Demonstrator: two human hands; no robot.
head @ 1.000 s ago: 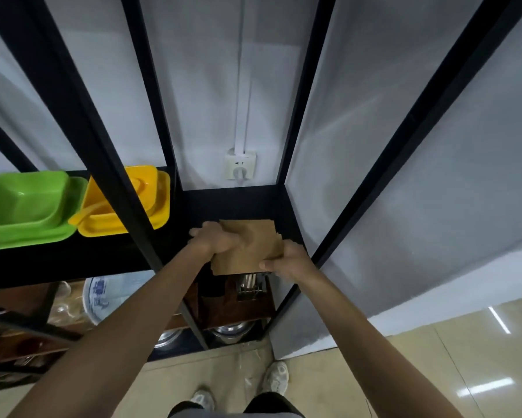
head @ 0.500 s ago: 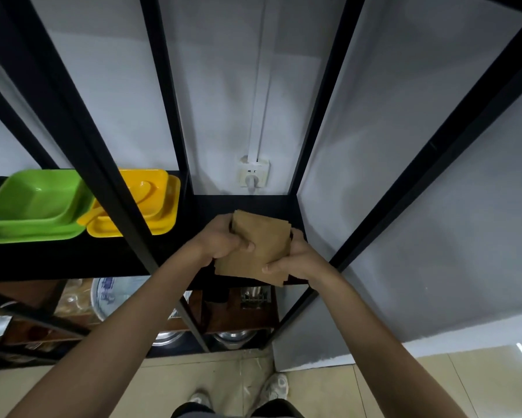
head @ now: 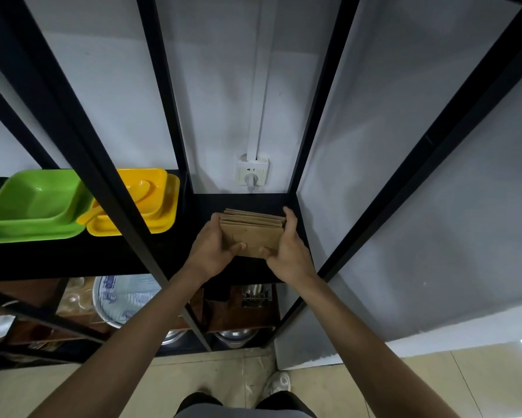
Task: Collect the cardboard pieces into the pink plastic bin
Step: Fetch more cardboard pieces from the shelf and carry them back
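A stack of several brown cardboard pieces (head: 255,233) is held over the right end of the black shelf (head: 241,200). My left hand (head: 213,251) grips the stack's left side, thumb on top. My right hand (head: 289,251) grips its right side, fingers curled round the far edge. The pieces lie nearly squared up, their far edges fanned slightly. No pink plastic bin is in view.
A green bowl on a green tray (head: 36,206) and a yellow bowl with a spoon (head: 145,200) sit on the shelf to the left. Black rack posts (head: 103,164) cross in front. A wall socket (head: 252,173) is behind. Plates and metal pots fill lower shelves (head: 127,297).
The stack was tilted and loosely held; both hands have now flattened and squared it between them, slightly further over the shelf. The camera has moved closer to the rack.
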